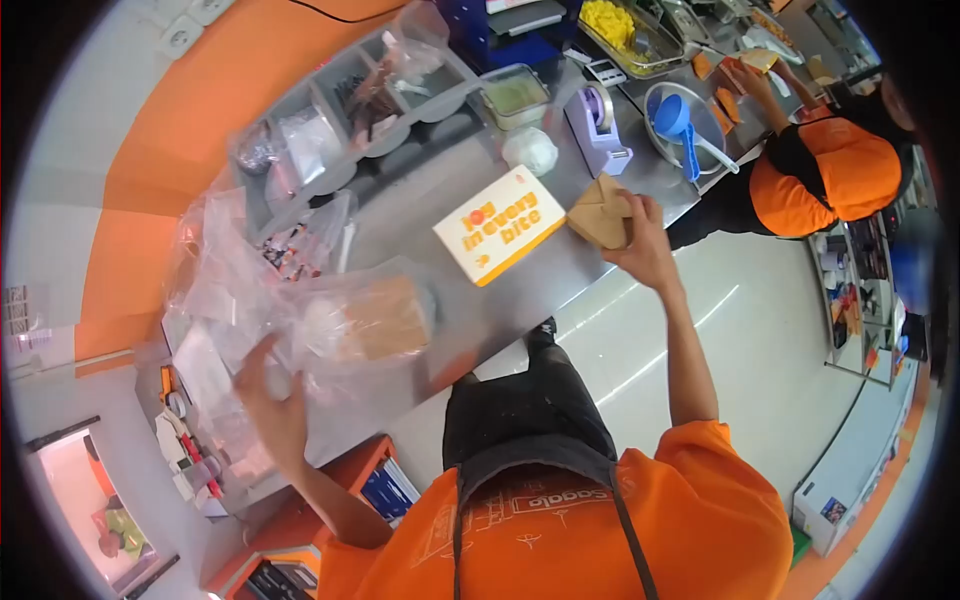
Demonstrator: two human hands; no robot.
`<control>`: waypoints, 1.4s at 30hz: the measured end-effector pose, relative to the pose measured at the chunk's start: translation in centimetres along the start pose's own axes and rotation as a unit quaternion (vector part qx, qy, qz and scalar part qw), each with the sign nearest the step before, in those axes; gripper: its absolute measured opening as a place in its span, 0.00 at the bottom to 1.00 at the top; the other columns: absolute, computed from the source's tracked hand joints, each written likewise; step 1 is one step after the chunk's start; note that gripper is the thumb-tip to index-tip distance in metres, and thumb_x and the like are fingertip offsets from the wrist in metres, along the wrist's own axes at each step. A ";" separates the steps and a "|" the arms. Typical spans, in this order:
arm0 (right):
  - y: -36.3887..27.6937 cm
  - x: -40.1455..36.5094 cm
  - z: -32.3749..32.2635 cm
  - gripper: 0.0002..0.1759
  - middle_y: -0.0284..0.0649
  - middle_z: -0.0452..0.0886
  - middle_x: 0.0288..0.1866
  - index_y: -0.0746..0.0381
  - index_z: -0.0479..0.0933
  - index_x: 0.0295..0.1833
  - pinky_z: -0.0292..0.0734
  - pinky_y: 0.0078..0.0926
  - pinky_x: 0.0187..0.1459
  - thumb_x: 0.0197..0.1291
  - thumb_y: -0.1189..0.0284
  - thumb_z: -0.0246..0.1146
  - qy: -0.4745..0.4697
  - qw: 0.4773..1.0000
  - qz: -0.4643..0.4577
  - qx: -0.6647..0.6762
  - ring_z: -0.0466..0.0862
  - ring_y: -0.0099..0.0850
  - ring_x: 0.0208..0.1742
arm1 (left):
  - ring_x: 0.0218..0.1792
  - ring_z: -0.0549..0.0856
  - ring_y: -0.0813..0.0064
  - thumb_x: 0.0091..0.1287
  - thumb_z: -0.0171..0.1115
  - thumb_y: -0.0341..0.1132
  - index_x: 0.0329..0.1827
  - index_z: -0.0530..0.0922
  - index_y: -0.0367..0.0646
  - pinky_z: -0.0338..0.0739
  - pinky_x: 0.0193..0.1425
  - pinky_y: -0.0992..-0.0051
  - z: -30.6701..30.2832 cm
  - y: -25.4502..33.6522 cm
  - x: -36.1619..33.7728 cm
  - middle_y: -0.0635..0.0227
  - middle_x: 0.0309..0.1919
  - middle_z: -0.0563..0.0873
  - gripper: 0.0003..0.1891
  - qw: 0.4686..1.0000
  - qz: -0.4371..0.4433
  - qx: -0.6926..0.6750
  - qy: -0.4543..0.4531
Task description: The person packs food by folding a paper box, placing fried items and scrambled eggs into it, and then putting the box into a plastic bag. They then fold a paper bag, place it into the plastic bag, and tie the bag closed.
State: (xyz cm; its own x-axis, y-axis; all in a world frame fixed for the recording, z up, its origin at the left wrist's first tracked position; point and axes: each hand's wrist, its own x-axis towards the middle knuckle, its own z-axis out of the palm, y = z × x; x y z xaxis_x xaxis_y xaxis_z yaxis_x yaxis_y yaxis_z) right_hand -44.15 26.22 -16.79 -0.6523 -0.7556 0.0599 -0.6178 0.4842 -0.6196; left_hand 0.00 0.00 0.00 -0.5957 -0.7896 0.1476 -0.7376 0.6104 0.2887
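My right hand (645, 245) grips a small folded brown paper box (598, 215) near the table's front edge, thumb and fingers around its right side. Left of it lies a white and yellow carton (500, 225) printed "joy in every bite". My left hand (272, 400) is at the near side of a clear plastic bag (315, 325), thumb and fingers spread apart against the film. Inside the bag, lying on its side, are a brown box (385, 318) and a whitish round bundle (325, 333).
A grey divided bin (350, 100) holds packets and bagged cutlery along the wall. Behind the carton are a white wrapped ball (530, 150), a tape dispenser (597, 125) and a bowl (665, 125) with a blue scoop (672, 117). A co-worker (840, 165) in orange works at the right.
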 end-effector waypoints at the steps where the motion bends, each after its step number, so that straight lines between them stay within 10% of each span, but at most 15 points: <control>1: -1.5 -0.9 1.7 0.53 0.58 0.67 0.66 0.55 0.63 0.76 0.71 0.47 0.68 0.41 0.70 0.80 0.012 1.000 0.008 -0.001 0.68 0.56 0.66 | 0.57 0.80 0.54 0.62 0.73 0.32 0.64 0.79 0.46 0.70 0.67 0.57 -1.7 1.7 -1.4 0.56 0.58 0.80 0.25 0.992 -0.035 -0.013 0.119; 2: -3.7 -2.1 2.7 0.54 0.59 0.68 0.65 0.54 0.62 0.77 0.73 0.47 0.66 0.43 0.64 0.82 0.012 1.000 0.008 -0.018 0.71 0.58 0.65 | 0.51 0.82 0.54 0.60 0.73 0.28 0.61 0.82 0.45 0.74 0.62 0.58 -2.5 3.3 -2.7 0.57 0.51 0.83 0.23 0.969 -0.069 -0.024 0.236; 6: 2.8 1.1 -5.4 0.42 0.56 0.67 0.68 0.51 0.69 0.74 0.74 0.48 0.63 0.55 0.57 0.76 -0.143 0.987 0.078 -0.014 0.77 0.56 0.63 | 0.53 0.79 0.52 0.59 0.69 0.24 0.55 0.83 0.42 0.75 0.59 0.59 8.9 22.2 -0.5 0.56 0.48 0.81 0.19 0.988 0.035 -0.088 0.121; 9: 6.2 3.1 -6.8 0.27 0.49 0.69 0.69 0.52 0.78 0.66 0.79 0.44 0.57 0.61 0.65 0.72 -0.086 0.972 -0.170 -0.140 0.76 0.51 0.65 | 0.56 0.79 0.52 0.59 0.70 0.24 0.55 0.82 0.42 0.75 0.59 0.58 14.0 26.0 1.0 0.55 0.52 0.80 0.19 0.971 0.042 -0.220 0.082; 13: 6.6 5.6 -7.5 0.19 0.41 0.72 0.68 0.54 0.83 0.58 0.78 0.43 0.59 0.59 0.74 0.71 -0.200 0.956 -0.214 -0.006 0.77 0.45 0.65 | 0.67 0.76 0.51 0.63 0.73 0.33 0.67 0.74 0.37 0.72 0.71 0.58 25.7 32.4 2.5 0.49 0.66 0.76 0.29 0.904 0.083 -0.419 -0.024; 35: 6.9 5.0 -6.1 0.19 0.43 0.81 0.54 0.67 0.82 0.51 0.78 0.40 0.57 0.51 0.81 0.71 -0.116 0.953 -0.280 0.023 0.80 0.46 0.56 | 0.62 0.71 0.53 0.66 0.62 0.26 0.41 0.83 0.33 0.68 0.68 0.55 32.3 32.7 6.8 0.57 0.58 0.76 0.05 0.934 0.160 -0.317 -0.026; 42: 6.4 4.9 -6.0 0.26 0.47 0.81 0.59 0.66 0.82 0.57 0.77 0.42 0.61 0.48 0.84 0.70 -0.121 0.953 -0.274 0.044 0.79 0.49 0.60 | 0.64 0.66 0.47 0.58 0.65 0.43 0.38 0.86 0.31 0.61 0.67 0.48 34.9 35.8 7.7 0.49 0.57 0.73 0.19 0.948 -0.023 -0.299 -0.110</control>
State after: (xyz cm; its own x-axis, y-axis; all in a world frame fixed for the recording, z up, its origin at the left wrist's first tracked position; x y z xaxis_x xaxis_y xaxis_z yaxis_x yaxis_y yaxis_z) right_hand -53.91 28.29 -15.83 -0.1147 -0.9692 0.2179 -0.7907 -0.0437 -0.6107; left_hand -42.16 17.98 -21.53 -0.6679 -0.7418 -0.0603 -0.4913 0.3786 0.7844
